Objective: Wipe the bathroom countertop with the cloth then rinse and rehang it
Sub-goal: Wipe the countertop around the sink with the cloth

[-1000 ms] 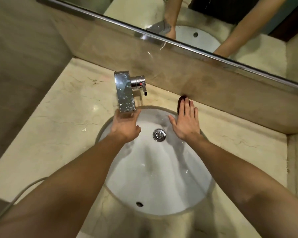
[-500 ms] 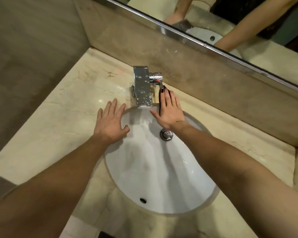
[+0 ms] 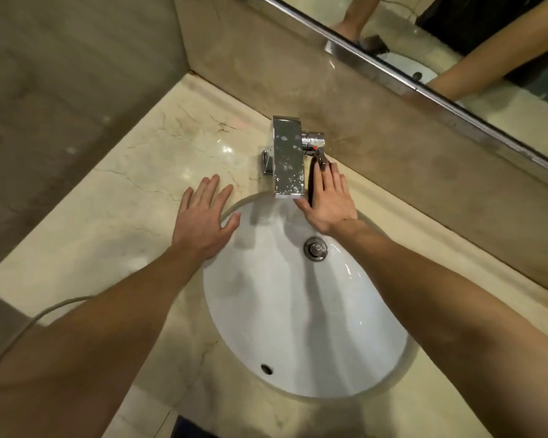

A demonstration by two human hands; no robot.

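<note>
The beige marble countertop surrounds a white oval basin. My left hand lies flat with its fingers spread on the counter, left of the chrome faucet, its thumb over the basin rim. My right hand lies flat, palm down, at the basin's back rim just right of the spout. Its fingertips reach the faucet lever. Neither hand holds anything. No cloth is in view.
A metal drain plug sits in the basin below my right wrist. The stone backsplash rises right behind the faucet, with a mirror above it. A wall closes the left side. A pale cable hangs at the lower left.
My left hand moved from under the spout to the counter left of the faucet. My right hand slid left along the back rim up to the faucet lever.
</note>
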